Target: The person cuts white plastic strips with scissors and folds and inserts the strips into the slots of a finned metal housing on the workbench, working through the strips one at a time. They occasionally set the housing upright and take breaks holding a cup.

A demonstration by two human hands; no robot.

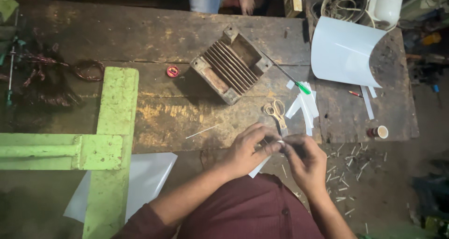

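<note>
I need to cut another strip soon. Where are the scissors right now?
In the head view, the scissors lie on the wooden table, just beyond the left hand, between the finned metal block and the white paper strips.

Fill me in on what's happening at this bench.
A person in a maroon shirt sits at a worn wooden bench, both hands together at its near edge. The left hand and right hand pinch a small white strip between their fingers. Just beyond lie scissors, a pile of cut white strips and a green-handled screwdriver. A finned metal housing sits mid-bench, a curled white sheet to its right.
</note>
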